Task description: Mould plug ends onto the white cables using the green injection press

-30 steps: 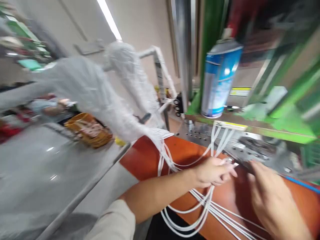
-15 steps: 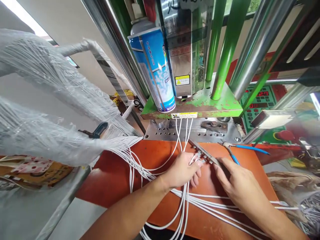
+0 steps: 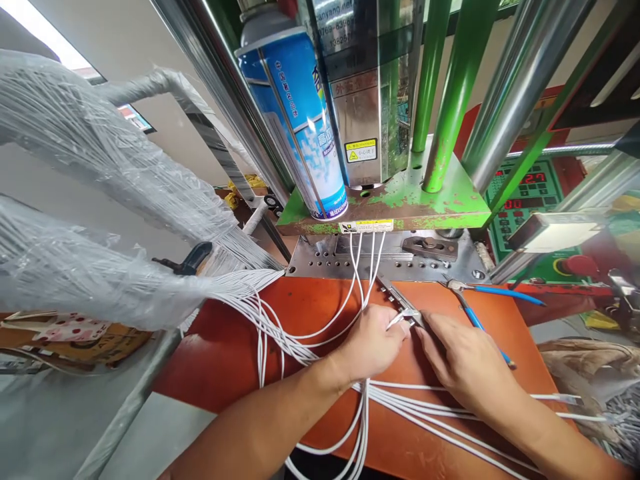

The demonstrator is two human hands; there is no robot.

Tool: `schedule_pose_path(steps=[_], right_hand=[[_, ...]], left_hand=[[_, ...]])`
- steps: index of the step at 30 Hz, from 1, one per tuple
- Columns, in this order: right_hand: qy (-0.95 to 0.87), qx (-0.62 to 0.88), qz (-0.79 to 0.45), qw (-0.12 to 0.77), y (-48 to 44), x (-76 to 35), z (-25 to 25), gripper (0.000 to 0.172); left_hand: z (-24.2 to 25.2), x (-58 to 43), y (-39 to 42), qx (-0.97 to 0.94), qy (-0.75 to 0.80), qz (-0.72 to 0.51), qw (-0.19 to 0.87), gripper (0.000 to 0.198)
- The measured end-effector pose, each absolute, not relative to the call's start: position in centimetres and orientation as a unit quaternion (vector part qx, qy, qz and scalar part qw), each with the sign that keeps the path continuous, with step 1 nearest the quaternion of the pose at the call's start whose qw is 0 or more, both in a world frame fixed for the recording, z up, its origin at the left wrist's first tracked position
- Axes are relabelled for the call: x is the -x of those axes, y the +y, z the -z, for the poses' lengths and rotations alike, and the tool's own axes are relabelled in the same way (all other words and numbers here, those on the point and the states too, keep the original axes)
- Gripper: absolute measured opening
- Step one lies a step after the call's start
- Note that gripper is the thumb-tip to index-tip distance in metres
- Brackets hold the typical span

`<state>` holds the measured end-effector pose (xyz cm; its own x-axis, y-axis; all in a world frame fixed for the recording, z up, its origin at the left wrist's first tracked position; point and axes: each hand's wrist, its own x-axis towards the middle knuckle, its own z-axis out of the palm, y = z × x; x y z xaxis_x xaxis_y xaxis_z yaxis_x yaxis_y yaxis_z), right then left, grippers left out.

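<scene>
My left hand is closed in a pinch on white cable ends, which meet the notched side of a narrow metal bar. Fingers of my right hand grip the near end of that slotted bar, held slanted over the orange-brown tabletop. More white cables run under my left forearm and out to the right. My fingers hide part of the cable tips. Blue-handled pliers lie open to the right of the bar.
A green press plate stands ahead with a blue spray can on it; several cables come from beneath. Plastic-wrapped cable bundles hang at left. A control panel with a red button is at right.
My left hand has brought the cable ends against the bar, where a small gap and spread tips showed before. My right hand has shifted slightly left along it. The view has tilted slightly.
</scene>
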<state>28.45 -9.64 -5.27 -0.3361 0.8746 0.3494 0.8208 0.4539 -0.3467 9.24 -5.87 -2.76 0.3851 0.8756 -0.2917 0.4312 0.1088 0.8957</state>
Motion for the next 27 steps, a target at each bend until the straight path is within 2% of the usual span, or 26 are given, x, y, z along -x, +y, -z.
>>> schedule_pose_path(steps=[3,6,9,13,21,27], right_hand=[[-0.8,0.531,-0.115,0.255,-9.4,-28.6,5.1,0.028],[-0.766,0.557,-0.147,0.284,-9.1,-28.9,4.8,0.027],[-0.759,0.554,-0.165,0.298,-9.1,-29.0,4.6,0.027],[-0.774,0.541,-0.159,0.289,-9.2,-28.9,4.6,0.027],[-0.807,0.512,-0.118,0.27,-9.5,-28.3,5.0,0.028],[-0.763,0.561,-0.135,0.291,-9.4,-28.6,5.2,0.028]], left_hand=[[2.5,-9.2,-5.5,-0.57,0.495,-0.197,0.625,0.028],[2.3,-8.4,-4.5,-0.517,0.438,-0.189,0.711,0.04],[2.4,-7.7,-3.9,-0.519,0.467,-0.223,0.681,0.045],[2.6,-7.7,-3.8,-0.569,0.497,-0.198,0.625,0.047],[2.0,-7.9,-3.5,-0.587,0.496,-0.178,0.615,0.039],[2.4,-7.7,-3.4,-0.592,0.492,-0.156,0.62,0.039]])
